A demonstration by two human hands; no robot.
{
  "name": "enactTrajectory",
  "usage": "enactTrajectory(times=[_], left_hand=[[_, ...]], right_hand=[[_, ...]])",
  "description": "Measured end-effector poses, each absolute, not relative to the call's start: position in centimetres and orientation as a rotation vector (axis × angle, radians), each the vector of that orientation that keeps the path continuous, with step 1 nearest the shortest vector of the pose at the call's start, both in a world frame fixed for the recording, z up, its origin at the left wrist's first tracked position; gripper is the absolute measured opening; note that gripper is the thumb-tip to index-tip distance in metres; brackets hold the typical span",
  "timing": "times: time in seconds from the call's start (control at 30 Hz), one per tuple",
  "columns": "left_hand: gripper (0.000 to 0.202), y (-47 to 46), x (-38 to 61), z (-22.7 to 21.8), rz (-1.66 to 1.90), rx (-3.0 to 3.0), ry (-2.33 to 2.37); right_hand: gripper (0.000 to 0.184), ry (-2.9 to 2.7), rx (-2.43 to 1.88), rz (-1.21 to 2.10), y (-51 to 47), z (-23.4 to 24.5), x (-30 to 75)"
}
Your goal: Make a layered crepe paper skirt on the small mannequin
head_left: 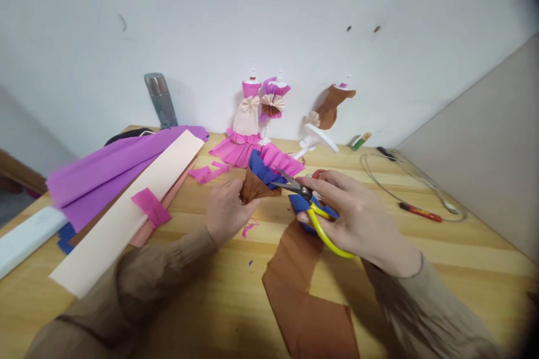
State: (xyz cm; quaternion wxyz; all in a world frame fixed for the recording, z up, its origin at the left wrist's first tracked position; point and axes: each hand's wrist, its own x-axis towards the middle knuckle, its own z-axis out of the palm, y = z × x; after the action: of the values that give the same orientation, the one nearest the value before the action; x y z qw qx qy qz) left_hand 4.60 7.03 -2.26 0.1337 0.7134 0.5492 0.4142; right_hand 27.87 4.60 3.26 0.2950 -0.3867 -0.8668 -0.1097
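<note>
My left hand (227,210) is closed round a gathered bundle of brown crepe paper (257,186) with blue crepe paper (264,170) fanned inside it. In my right hand (357,221) are scissors (324,230) with yellow handles. Their blades are parted, and the tips reach the right edge of the blue paper. Under the scissors lies another piece of blue paper (298,202), partly hidden by the right hand. A cut sheet of brown crepe paper (311,314) lies flat on the table below it.
Miniature dress forms in a pink and cream dress (246,115), a purple top and a brown dress (332,106) stand along the wall. Crepe paper rolls (122,162) lie left, near a grey bottle (161,101). A cable and a red-handled tool (420,212) lie right.
</note>
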Motion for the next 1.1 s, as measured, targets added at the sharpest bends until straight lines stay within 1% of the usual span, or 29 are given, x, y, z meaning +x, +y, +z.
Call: enactTrajectory(times=[0.1, 0.27, 0.53, 0.8, 0.97, 1.1], left_hand=[[0.035, 7.04, 4.57, -2.26, 1.172, 2.136, 1.612], [0.035, 7.08, 4.55, -2.28, 1.126, 2.152, 1.61], [0.036, 6.92, 4.67, -2.1, 1.057, 2.196, 1.667], [0.041, 7.04, 4.69, -2.42, 1.04, 2.216, 1.743], [0.037, 7.11, 4.65, -2.31, 1.018, 2.225, 1.768], [0.038, 7.07, 4.65, -2.21, 1.018, 2.229, 1.766]], right_hand=[[0.044, -2.326, -1.04, -0.35, 4.66, 3.09, 27.88], [0.042, -2.33, -1.036, -0.358, 4.65, 3.05, 27.84], [0.041, -2.344, -1.078, -0.301, 4.53, 3.03, 27.89], [0.044, -2.344, -1.096, -0.367, 4.46, 2.97, 27.93], [0.038, -2.327, -1.082, -0.416, 4.35, 2.99, 27.89], [0.034, -2.326, -1.087, -0.425, 4.32, 2.99, 27.9]])
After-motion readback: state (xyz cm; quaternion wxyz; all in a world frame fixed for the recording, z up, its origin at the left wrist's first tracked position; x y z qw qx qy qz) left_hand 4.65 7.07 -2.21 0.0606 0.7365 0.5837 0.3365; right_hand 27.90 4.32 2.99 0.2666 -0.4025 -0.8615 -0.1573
